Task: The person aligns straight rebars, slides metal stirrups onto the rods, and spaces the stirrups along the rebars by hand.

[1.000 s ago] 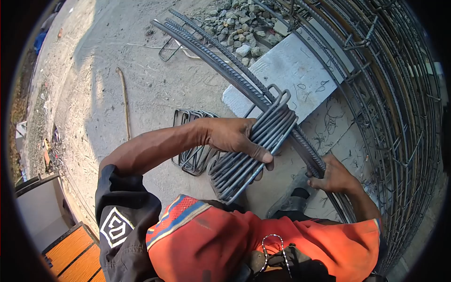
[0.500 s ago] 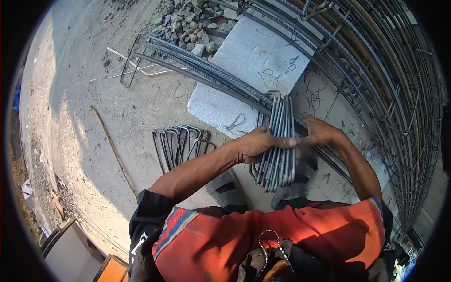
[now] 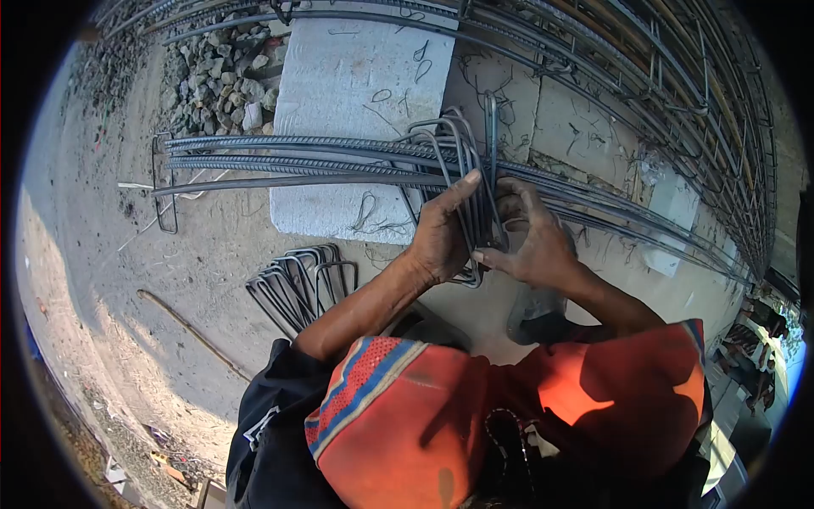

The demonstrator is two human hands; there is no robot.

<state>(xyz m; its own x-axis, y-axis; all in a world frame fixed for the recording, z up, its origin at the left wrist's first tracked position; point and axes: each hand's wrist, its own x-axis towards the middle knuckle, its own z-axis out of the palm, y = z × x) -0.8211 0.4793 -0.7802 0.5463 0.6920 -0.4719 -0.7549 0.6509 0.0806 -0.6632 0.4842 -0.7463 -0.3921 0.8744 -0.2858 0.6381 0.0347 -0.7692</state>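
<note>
Several bent steel stirrups (image 3: pixel 462 140) stand in a bunch across the long rebar rods (image 3: pixel 288 164), in front of my body. My left hand (image 3: pixel 445 227) is closed round the left side of the bunch, its thumb pointing up along the steel. On the other side, my right hand (image 3: pixel 538 242) has its fingers curled and its thumb against the lower part of the stirrups. One stirrup (image 3: pixel 492 119) stands a little apart at the right of the bunch. Some of the stirrups' lower parts are hidden by my hands.
More stirrups (image 3: pixel 292 284) lie on the ground at left. A white slab (image 3: pixel 356 76) with wire loops lies beneath the rods. Rubble (image 3: pixel 225 85) sits at the upper left, a stick (image 3: pixel 191 329) lies lower left, and a large rebar cage (image 3: pixel 678 110) curves along the right.
My view has turned, and the rods now run nearly level across it. The stirrups have fanned apart over the rods. My right hand has come to their lower right side.
</note>
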